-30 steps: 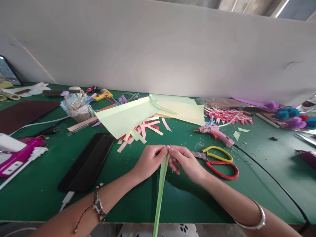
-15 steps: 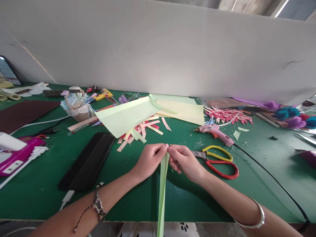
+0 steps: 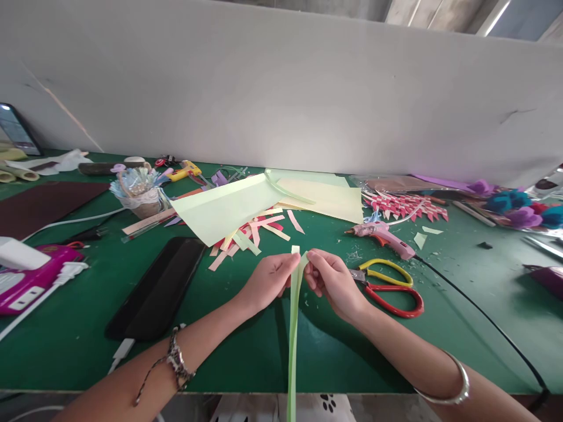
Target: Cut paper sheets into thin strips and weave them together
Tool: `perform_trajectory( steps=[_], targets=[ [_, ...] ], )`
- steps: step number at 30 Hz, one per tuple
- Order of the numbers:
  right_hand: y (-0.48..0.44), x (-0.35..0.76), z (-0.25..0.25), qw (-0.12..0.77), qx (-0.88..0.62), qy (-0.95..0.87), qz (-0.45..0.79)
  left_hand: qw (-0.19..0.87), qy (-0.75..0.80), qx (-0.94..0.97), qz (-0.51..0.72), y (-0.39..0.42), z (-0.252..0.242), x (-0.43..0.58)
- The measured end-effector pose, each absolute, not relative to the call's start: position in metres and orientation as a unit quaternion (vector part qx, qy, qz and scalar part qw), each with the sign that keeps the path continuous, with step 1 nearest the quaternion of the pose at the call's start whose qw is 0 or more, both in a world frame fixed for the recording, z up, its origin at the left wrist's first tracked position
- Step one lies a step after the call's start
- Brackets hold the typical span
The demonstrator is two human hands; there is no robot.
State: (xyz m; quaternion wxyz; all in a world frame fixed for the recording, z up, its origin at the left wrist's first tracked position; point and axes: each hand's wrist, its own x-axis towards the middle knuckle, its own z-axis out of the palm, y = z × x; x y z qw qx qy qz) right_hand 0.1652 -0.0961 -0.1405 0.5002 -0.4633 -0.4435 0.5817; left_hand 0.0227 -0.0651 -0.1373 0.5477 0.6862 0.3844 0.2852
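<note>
A long light-green paper strip (image 3: 294,328) hangs from my hands down past the table's front edge. Its top is parted into two ends. My left hand (image 3: 269,280) pinches the left end, whose pale tip sticks up above the thumb. The other end bends to the right, gripped between thumb and fingers of my right hand (image 3: 332,281). Just right of that hand lie scissors (image 3: 391,287) with one yellow and one red handle, their blades partly hidden behind it. Beyond my hands is a pile of cut paper strips (image 3: 246,234) in pink, red, yellow and green.
Green and cream paper sheets (image 3: 233,205) lie at the back. A pink glue gun (image 3: 387,237) with a black cord rests at right, near a red-and-white woven paper piece (image 3: 409,205). At left are a black phone (image 3: 158,287), a magenta power strip (image 3: 39,275) and a small decorated basket (image 3: 143,196).
The strip's top ends have come apart. My right hand has moved slightly right with one end, while the left end now shows above my left thumb.
</note>
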Motion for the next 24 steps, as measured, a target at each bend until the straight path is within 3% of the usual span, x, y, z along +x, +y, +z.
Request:
perform_trajectory(
  steps=[4, 10, 24],
  targets=[
    [-0.0954, 0.1667, -0.1409, 0.506, -0.468, -0.448, 0.569, 0.541, 0.362, 0.709, 0.272, -0.0679, -0.1378, 0.0231],
    [-0.0979, 0.1652, -0.1412, 0.436, -0.469, -0.521, 0.565, 0.502, 0.361, 0.729, 0.293, -0.0696, -0.1386, 0.0226],
    [-0.0988, 0.1665, -0.1403, 0.445, -0.464, -0.475, 0.601, 0.498, 0.411, 0.684, 0.34, -0.0659, -0.136, 0.0212]
  ],
)
